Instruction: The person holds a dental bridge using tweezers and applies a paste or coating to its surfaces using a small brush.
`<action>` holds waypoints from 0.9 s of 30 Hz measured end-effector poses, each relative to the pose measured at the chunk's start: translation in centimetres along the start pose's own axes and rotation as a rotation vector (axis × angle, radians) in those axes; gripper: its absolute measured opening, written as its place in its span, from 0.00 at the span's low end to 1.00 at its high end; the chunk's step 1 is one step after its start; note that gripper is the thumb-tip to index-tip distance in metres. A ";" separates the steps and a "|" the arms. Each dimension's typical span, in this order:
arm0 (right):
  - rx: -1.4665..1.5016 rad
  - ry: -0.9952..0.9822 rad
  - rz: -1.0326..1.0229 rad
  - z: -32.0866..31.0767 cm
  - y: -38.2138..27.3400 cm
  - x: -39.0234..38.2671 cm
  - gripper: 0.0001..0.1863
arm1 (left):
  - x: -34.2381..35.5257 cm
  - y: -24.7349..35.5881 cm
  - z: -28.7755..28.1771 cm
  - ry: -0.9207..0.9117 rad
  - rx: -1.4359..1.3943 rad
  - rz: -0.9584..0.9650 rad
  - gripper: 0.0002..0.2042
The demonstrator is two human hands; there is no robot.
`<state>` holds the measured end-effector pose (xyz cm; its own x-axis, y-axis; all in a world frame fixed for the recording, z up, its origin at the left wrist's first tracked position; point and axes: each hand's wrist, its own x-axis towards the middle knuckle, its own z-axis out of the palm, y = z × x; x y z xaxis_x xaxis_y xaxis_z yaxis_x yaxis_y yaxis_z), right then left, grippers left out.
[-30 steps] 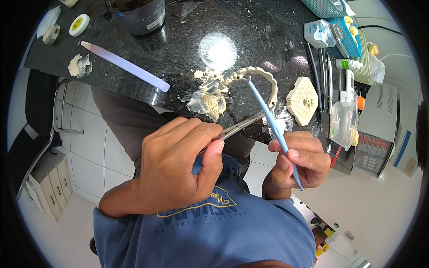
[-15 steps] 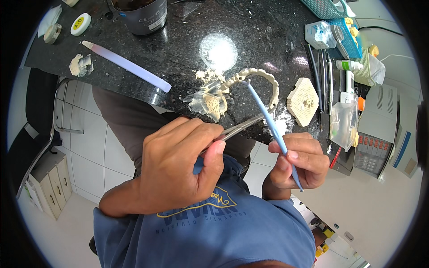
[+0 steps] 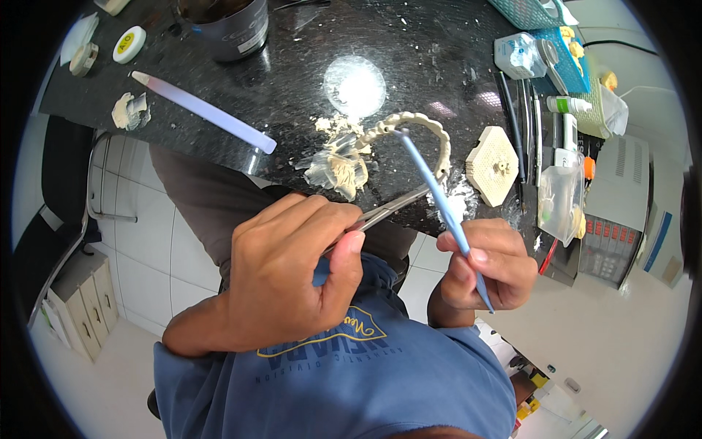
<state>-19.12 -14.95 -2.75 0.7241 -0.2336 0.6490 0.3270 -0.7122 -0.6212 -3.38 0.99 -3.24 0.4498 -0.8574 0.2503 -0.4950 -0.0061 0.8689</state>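
Observation:
My left hand [image 3: 281,271] is closed around a pair of metal forceps [image 3: 387,210], whose far end grips a cream, horseshoe-shaped dental arch [image 3: 444,143] with scalloped, tooth-like bumps. The arch is held over the near edge of the counter. A slim blue hand instrument [image 3: 442,201] is pinched between the thumb and fingers of my right hand [image 3: 490,263]. Its dark, narrow tip meets or overlaps the left end of the arch; contact is hard to tell. Left of the arch, cream paste [image 3: 345,174] is smeared over crumpled clear film.
White powder [image 3: 459,199] and a perforated cream block [image 3: 493,164] lie right of the arch. Beyond them are dark rod tools [image 3: 512,124] and a clear container [image 3: 559,201]. A lilac stick [image 3: 212,113], a dark tub [image 3: 230,33] and a round lid [image 3: 129,44] occupy the left.
The view has shifted very slightly. Both hands keep their grips, and the blue instrument's tip stays at the left end of the arch.

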 end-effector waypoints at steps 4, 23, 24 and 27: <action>0.085 0.091 -0.039 -0.5 0.3 -0.9 0.21 | 0.0 0.1 0.0 0.005 0.002 -0.015 0.05; -0.124 0.357 -0.005 -1.7 -0.7 -2.8 0.11 | 0.1 1.4 0.6 -0.020 -0.017 -0.120 0.05; -0.145 0.401 -0.007 -1.9 -0.7 -3.0 0.10 | 0.0 1.5 0.6 -0.022 -0.008 -0.135 0.05; -0.154 0.512 0.036 -3.6 -0.8 -4.3 0.09 | 0.5 2.9 0.4 -0.051 0.001 -0.137 0.05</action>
<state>-24.67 -15.73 -3.43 0.3318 -0.5254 0.7835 0.1869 -0.7775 -0.6005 -4.90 0.37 -0.81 0.4753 -0.8733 0.1072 -0.4320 -0.1255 0.8931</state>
